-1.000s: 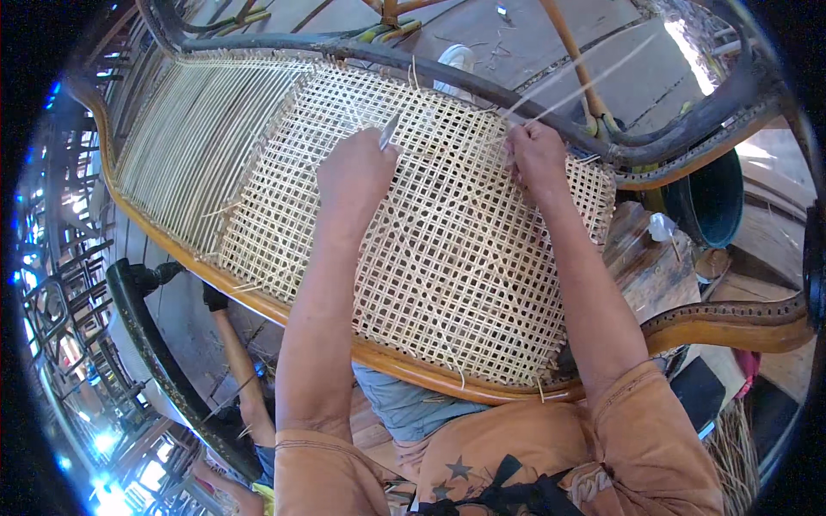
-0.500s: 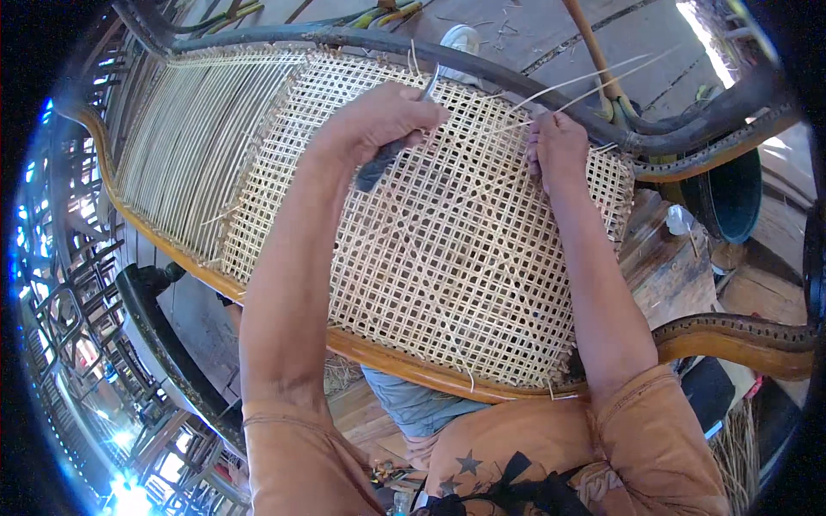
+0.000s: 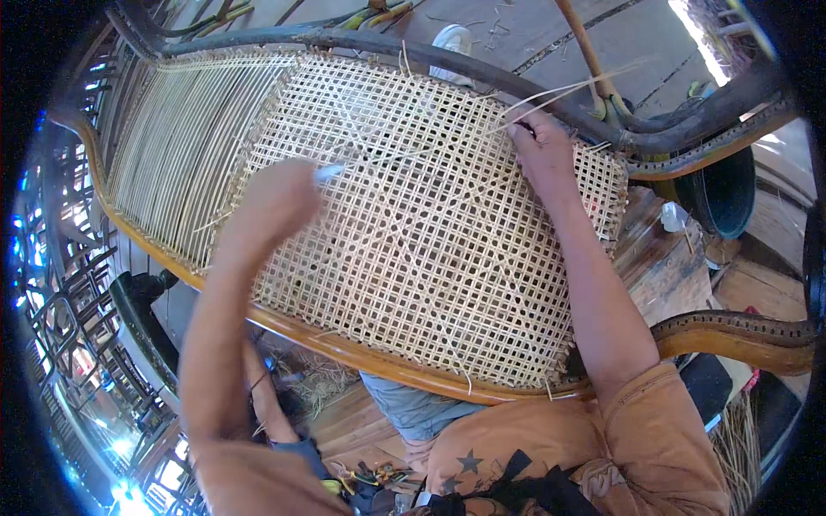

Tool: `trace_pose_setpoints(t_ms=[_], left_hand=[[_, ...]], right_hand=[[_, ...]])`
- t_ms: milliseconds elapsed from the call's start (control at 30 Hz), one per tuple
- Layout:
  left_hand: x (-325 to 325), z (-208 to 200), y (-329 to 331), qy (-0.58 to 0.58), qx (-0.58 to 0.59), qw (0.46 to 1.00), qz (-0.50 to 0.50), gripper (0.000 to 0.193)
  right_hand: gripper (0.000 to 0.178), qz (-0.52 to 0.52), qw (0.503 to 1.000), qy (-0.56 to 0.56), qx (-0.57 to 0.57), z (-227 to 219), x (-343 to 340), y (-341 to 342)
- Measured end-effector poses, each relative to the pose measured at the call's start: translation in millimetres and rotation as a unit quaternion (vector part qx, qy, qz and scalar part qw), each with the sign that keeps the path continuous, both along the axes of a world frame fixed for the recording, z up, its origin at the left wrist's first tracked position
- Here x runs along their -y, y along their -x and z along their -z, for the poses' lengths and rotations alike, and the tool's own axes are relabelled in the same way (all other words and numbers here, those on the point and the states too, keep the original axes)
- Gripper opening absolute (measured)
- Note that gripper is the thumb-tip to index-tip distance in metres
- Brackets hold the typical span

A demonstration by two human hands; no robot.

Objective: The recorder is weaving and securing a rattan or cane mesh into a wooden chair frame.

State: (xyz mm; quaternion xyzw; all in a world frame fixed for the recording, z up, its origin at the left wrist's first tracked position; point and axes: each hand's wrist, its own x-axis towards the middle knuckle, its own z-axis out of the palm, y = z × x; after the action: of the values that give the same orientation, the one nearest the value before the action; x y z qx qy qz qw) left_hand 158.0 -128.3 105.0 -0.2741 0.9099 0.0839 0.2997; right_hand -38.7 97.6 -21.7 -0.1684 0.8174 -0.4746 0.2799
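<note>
A woven cane panel (image 3: 413, 258) of open mesh spans the curved wooden frame in front of me. Over its left part, my left hand (image 3: 280, 196) is closed in a fist, blurred by motion. A pale metal blade (image 3: 329, 174) sticks out of that fist to the right; the tool's handle is hidden now. A thin strand seems to run from near this blade toward the right. At the panel's upper right edge, my right hand (image 3: 544, 148) pinches a cane strand (image 3: 564, 89), whose loose ends reach past the frame.
Parallel cane strands (image 3: 185, 142) cover the frame's left section. A dark rail (image 3: 361, 41) borders the far side, a golden-brown rail (image 3: 344, 351) the near side. A dark green bucket (image 3: 730, 202) stands at right. Another person's arm (image 3: 268, 400) shows at lower left.
My left hand has swung left and toward me with the tool, away from the panel's upper middle. My right hand has shifted slightly left. Another person's arm has come into sight.
</note>
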Motion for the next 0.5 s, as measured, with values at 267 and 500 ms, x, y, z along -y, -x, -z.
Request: trace_pose_setpoints(t_ms=[267, 500], left_hand=[[124.6, -194.1, -375.0, 0.381, 0.122, 0.892, -0.212, 0.028], [66.8, -156.9, -239.8, 0.245, 0.005, 0.943, -0.227, 0.020]], right_hand=[[0.026, -0.015, 0.991, 0.054, -0.125, 4.2, 0.9, 0.5], [0.021, -0.117, 0.992, -0.011, -0.035, -3.5, 13.8, 21.3]])
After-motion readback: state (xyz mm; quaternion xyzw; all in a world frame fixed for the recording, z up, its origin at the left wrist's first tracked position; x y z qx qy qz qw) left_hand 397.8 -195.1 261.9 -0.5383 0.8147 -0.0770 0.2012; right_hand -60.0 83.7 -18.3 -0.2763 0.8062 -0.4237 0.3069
